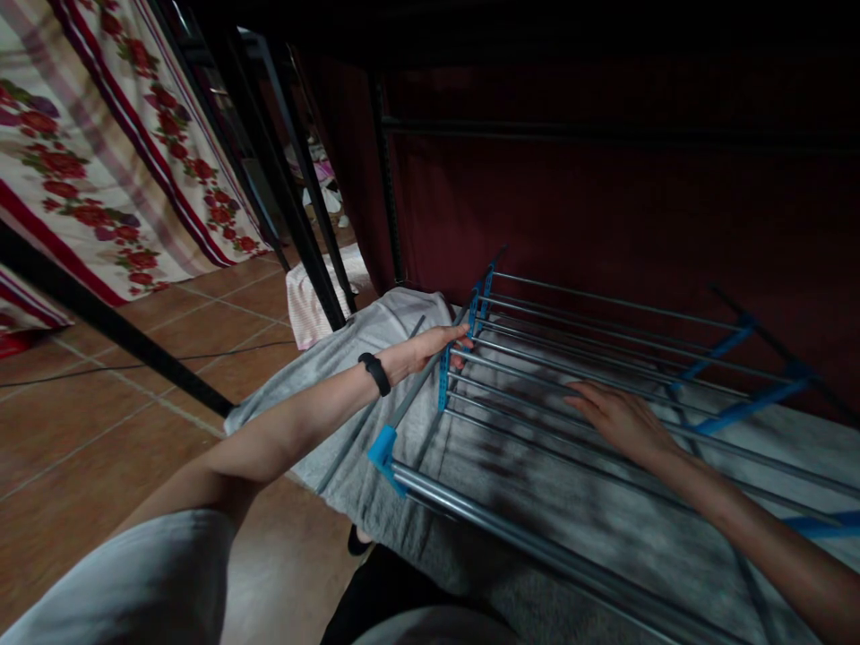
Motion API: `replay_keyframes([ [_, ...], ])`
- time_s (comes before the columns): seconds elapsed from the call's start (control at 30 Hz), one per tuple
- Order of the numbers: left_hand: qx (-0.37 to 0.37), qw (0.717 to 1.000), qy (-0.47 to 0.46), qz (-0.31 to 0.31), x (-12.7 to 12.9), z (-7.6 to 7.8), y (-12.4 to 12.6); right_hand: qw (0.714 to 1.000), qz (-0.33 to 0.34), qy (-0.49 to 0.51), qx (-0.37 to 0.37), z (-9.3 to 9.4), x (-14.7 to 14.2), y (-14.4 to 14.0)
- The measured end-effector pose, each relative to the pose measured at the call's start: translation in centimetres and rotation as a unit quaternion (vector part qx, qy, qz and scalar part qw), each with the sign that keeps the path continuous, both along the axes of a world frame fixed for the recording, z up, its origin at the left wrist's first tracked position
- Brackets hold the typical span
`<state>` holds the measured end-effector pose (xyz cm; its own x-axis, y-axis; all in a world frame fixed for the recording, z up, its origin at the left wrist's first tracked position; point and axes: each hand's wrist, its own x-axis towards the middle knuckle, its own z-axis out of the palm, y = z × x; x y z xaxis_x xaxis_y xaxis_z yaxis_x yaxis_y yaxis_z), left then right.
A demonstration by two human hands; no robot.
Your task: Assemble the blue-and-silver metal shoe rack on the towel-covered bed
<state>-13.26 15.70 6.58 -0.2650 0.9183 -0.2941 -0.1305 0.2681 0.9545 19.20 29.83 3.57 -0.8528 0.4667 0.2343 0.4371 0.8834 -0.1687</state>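
A metal clothes drying rack (537,537) with blue plastic joints and several thin grey rods stands low in front of me. My left hand (440,345), with a black band on its wrist, is closed around the rack's left side by a blue end piece (443,381). Its fingertips curl past that piece among the rods. Over the middle rods lies my right hand (618,421), palm down with fingers stretched out, and it grips nothing. Whether its palm touches the rods I cannot tell.
A grey cloth (396,439) covers the low surface under the rack. Black metal posts (288,170) rise at the left, and a dark red panel (571,206) stands behind. A floral curtain (134,152), a pale cloth (309,305) and a black cable (202,356) are to the left.
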Motion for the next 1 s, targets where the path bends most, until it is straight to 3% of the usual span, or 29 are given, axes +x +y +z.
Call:
replay_keyframes([
  [0.67,0.0,1.0,-0.015,-0.005,-0.01,-0.14,0.0,1.0,0.007,-0.004,-0.005,0.28,0.37,-0.14],
  [1.0,0.013,1.0,-0.009,-0.012,0.08,-0.35,0.06,0.998,-0.002,-0.022,-0.057,0.77,0.22,0.2],
])
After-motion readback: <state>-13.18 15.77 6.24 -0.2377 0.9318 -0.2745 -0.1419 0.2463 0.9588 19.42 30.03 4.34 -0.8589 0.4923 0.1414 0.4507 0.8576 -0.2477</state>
